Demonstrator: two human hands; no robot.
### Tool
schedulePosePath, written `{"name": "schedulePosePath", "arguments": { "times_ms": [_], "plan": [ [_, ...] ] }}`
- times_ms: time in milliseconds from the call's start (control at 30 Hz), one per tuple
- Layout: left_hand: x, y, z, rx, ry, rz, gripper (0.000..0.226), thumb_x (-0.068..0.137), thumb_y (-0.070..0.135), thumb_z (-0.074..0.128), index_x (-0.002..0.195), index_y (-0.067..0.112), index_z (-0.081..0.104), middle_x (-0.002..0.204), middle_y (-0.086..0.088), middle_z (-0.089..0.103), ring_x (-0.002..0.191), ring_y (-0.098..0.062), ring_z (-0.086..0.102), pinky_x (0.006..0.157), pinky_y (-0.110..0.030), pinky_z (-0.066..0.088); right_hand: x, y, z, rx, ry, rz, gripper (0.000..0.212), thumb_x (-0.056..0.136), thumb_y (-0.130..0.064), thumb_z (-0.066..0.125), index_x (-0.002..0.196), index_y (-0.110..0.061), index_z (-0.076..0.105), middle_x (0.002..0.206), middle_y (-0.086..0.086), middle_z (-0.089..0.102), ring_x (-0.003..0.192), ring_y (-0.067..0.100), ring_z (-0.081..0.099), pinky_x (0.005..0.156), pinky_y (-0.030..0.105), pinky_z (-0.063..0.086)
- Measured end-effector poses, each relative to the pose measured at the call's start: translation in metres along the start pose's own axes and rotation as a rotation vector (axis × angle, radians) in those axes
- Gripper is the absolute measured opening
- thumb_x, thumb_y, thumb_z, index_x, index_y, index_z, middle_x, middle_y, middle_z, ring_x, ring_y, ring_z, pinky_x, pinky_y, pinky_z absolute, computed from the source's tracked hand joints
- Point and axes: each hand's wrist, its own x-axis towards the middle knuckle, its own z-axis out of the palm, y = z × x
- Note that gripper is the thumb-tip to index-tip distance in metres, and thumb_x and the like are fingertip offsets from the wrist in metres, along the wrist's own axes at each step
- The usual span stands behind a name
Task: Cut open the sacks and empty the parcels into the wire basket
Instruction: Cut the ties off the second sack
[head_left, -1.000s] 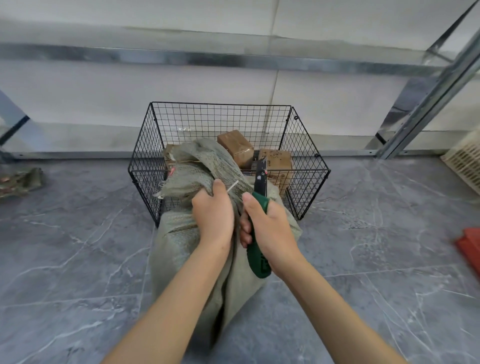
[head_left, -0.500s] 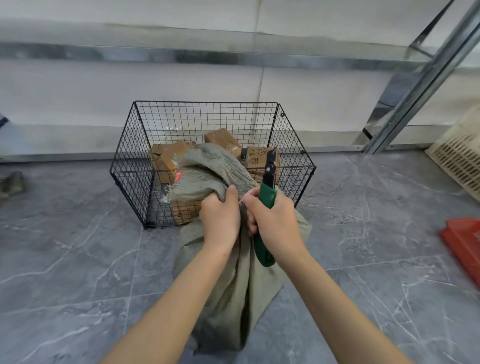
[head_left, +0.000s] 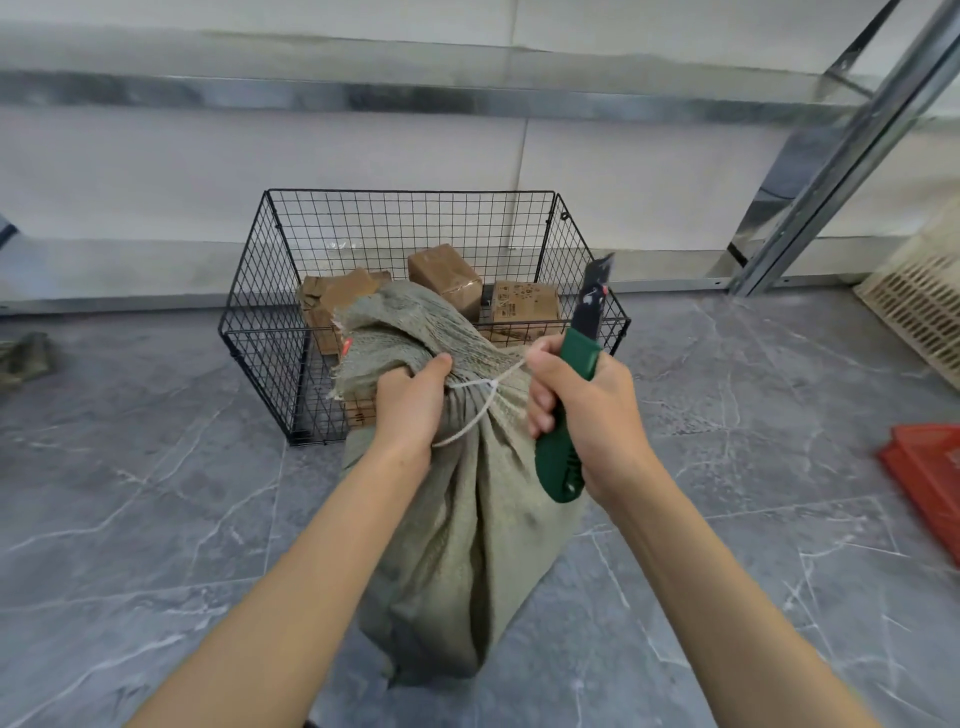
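A grey-green woven sack (head_left: 467, 545) stands on the floor in front of a black wire basket (head_left: 270, 322). Its neck is bunched and bound by a white cable tie (head_left: 480, 395). My left hand (head_left: 413, 400) grips the neck just left of the tie. My right hand (head_left: 587, 410) holds a green-handled utility knife (head_left: 569, 415), blade pointing up and away, right of the tie. The loose sack top flops over the basket's front rim. Several brown cardboard parcels (head_left: 447, 275) lie inside the basket.
A metal shelf upright (head_left: 831, 156) slants at the right. A cream plastic crate (head_left: 914, 306) and a red tray (head_left: 930, 473) sit at the right edge. Crumpled green fabric (head_left: 23, 356) lies at the far left. Grey marble floor surrounds the sack.
My hands have drawn apart, exposing the white tie between them. The knife has shifted right and its blade rises higher.
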Motion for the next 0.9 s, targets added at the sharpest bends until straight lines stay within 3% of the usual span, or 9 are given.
{"name": "schedulePosePath", "arguments": {
  "times_ms": [67,267,400,567,733,833,900],
  "plan": [
    [0.001,-0.001,-0.002,-0.003,0.004,0.019,0.032,0.088,0.035,0.059,0.101,0.006,0.056,0.096,-0.009,0.056,0.090,-0.027,0.058,0.090,-0.040,0.044,0.001,-0.004,-0.008,0.037,0.035,0.001,0.017,0.093,-0.003,0.053,0.078,-0.011,0.051,0.049,-0.001,0.041,0.040,0.013,0.037,0.043,0.025,0.038],
    [-0.011,-0.003,0.010,0.092,-0.023,0.132,0.026,0.090,0.036,0.057,0.084,0.015,0.042,0.082,-0.009,0.043,0.076,-0.020,0.045,0.068,-0.034,0.034,0.005,-0.023,-0.038,0.054,0.196,-0.056,0.018,0.093,-0.004,0.054,0.076,-0.011,0.052,0.048,-0.002,0.042,0.039,0.012,0.037,0.043,0.024,0.039],
    [-0.031,-0.010,0.035,0.164,-0.110,0.201,0.023,0.092,0.034,0.056,0.088,0.012,0.053,0.086,-0.009,0.056,0.072,-0.019,0.053,0.063,-0.029,0.037,0.008,-0.031,-0.079,-0.032,0.405,-0.102,0.018,0.092,-0.005,0.055,0.076,-0.014,0.052,0.047,-0.003,0.044,0.041,0.013,0.038,0.044,0.024,0.039],
    [-0.058,-0.034,0.081,0.250,-0.264,0.298,0.019,0.092,0.029,0.057,0.078,0.017,0.059,0.081,0.004,0.062,0.071,-0.002,0.054,0.063,-0.017,0.040,0.004,-0.021,-0.148,-0.181,0.636,-0.088,0.020,0.093,-0.008,0.054,0.074,-0.015,0.054,0.051,0.001,0.045,0.043,0.017,0.039,0.046,0.028,0.040],
    [-0.072,-0.061,0.127,0.343,-0.284,0.366,0.034,0.089,0.032,0.058,0.080,0.000,0.065,0.084,-0.011,0.069,0.080,-0.023,0.062,0.079,-0.037,0.048,-0.007,0.006,-0.222,-0.212,0.840,0.024,0.020,0.093,-0.010,0.053,0.074,-0.014,0.054,0.053,0.004,0.045,0.044,0.018,0.040,0.048,0.030,0.040],
    [-0.083,-0.075,0.150,0.393,-0.266,0.362,0.040,0.089,0.034,0.057,0.061,0.006,0.051,0.063,-0.005,0.057,0.070,-0.029,0.057,0.071,-0.040,0.045,-0.014,0.029,-0.261,-0.255,0.931,0.092,0.015,0.093,-0.008,0.052,0.077,-0.009,0.053,0.053,0.004,0.046,0.041,0.016,0.042,0.048,0.030,0.041],
    [-0.092,-0.084,0.166,0.438,-0.270,0.381,0.043,0.089,0.034,0.057,0.056,0.011,0.042,0.060,-0.012,0.051,0.072,-0.037,0.056,0.069,-0.044,0.044,-0.019,0.046,-0.281,-0.283,0.972,0.151,0.017,0.092,-0.009,0.051,0.075,-0.008,0.051,0.053,0.005,0.046,0.040,0.017,0.043,0.049,0.031,0.041]
  ]
}}
